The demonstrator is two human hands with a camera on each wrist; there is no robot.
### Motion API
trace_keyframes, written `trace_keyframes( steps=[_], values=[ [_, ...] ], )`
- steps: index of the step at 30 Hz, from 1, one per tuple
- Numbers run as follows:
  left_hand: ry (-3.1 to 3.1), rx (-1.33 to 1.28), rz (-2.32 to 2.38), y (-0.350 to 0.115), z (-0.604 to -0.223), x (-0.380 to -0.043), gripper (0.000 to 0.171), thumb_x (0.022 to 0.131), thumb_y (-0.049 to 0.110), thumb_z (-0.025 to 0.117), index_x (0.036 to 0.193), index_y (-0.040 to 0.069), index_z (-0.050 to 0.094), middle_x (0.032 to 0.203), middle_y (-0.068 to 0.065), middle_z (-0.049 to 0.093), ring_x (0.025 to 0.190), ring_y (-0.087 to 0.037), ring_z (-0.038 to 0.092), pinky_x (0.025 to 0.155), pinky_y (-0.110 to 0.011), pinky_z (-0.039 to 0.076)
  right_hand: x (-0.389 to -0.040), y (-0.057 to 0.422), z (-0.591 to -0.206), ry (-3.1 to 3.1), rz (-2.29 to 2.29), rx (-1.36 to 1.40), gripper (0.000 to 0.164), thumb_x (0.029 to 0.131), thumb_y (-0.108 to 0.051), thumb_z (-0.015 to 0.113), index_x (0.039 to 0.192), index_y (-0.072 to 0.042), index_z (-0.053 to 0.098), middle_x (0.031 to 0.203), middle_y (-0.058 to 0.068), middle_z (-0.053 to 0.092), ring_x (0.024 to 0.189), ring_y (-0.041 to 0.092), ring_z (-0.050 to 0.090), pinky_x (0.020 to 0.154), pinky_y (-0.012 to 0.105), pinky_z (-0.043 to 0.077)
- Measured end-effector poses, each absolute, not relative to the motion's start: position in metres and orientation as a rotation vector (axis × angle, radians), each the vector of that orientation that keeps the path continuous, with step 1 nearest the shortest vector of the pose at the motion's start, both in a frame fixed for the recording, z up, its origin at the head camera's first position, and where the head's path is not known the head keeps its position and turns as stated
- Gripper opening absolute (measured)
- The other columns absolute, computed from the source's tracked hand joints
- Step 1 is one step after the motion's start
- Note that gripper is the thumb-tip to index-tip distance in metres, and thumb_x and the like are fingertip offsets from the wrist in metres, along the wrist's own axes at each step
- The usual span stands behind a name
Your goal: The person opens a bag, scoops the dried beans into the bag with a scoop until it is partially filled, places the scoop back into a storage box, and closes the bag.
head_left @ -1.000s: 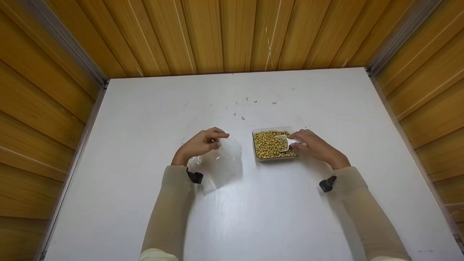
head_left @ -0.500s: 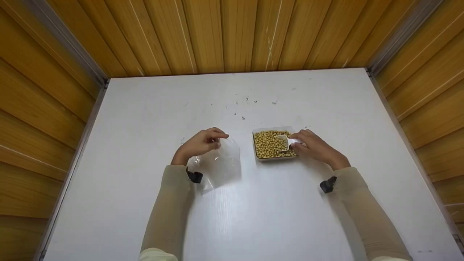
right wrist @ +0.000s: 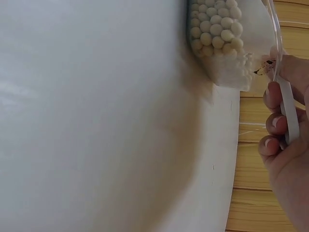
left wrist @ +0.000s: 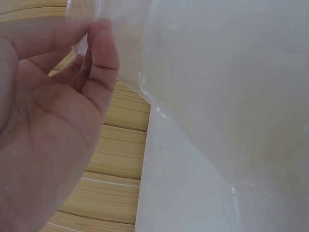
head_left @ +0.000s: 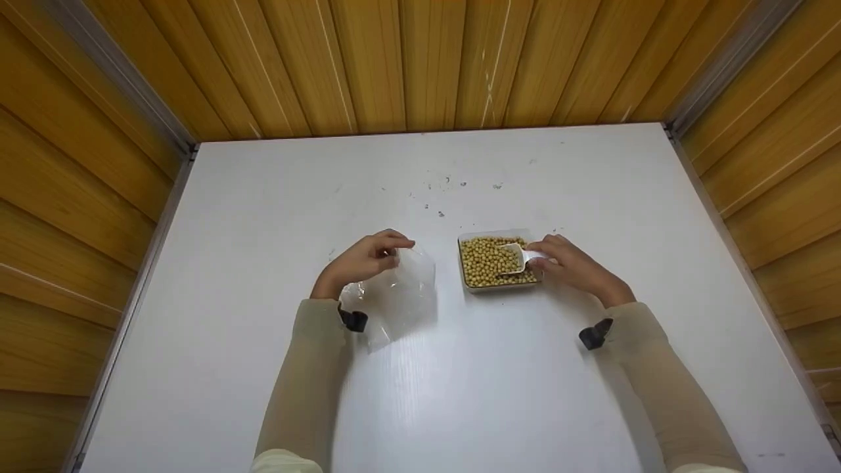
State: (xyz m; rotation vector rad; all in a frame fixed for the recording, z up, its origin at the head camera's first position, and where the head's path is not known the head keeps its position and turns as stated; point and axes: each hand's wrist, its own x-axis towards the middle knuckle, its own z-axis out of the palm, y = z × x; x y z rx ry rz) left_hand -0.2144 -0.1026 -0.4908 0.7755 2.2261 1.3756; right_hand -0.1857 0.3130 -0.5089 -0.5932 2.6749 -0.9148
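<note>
I'm pinching a bag (head_left: pixel 409 299) with the left hand (head_left: pixel 361 261) and gripping a scoop (head_left: pixel 523 257) at the beans (head_left: pixel 483 260) with the right hand (head_left: pixel 577 268).

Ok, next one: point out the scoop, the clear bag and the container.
Scoop (head_left: pixel 525 257): head view, where bowl meets handle.
Clear bag (head_left: pixel 406 295): head view, middle of its visible film.
Container (head_left: pixel 502 288): head view, its near wall.

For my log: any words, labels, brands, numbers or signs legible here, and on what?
No readable text on the plastic bag, white scoop or clear bean container.
Dark specks on the white table: no legible characters.
Dark mark by the scoop, right wrist view: too small to identify.
</note>
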Motion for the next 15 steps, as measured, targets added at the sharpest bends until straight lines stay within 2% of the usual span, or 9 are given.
trace_keyframes(
  steps=[4,11,15],
  values=[
    [2.235,0.770,1.377,-0.1032,-0.4901,-0.2142,0.037,0.094,0.004,0.053,0.131,0.003,0.058,0.130,-0.012,0.055,0.094,-0.020,0.046,0.080,-0.031,0.039,-0.1866,0.3140,-0.5094,2.671,-0.941,-0.614,0.044,0.099,-0.028,0.051,0.133,0.000,0.053,0.106,0.012,0.055,0.105,0.026,0.046,0.094,0.050,0.037],
    [2.218,0.776,1.389,-0.1043,-0.4894,-0.2130,0.037,0.093,0.002,0.052,0.130,0.002,0.059,0.128,-0.013,0.055,0.092,-0.018,0.046,0.078,-0.028,0.041,-0.1882,0.3178,-0.5135,2.646,-1.042,-0.659,0.038,0.099,-0.019,0.052,0.132,0.001,0.055,0.104,0.011,0.056,0.095,0.015,0.042,0.086,0.037,0.036],
    [2.230,0.780,1.386,-0.1049,-0.4891,-0.2131,0.037,0.093,0.002,0.051,0.129,0.002,0.060,0.128,-0.012,0.056,0.089,-0.017,0.047,0.076,-0.026,0.042,-0.1893,0.3199,-0.5150,2.609,-1.094,-0.635,0.039,0.099,-0.019,0.051,0.132,0.001,0.055,0.107,0.012,0.056,0.095,0.010,0.042,0.086,0.033,0.036]
  ],
)
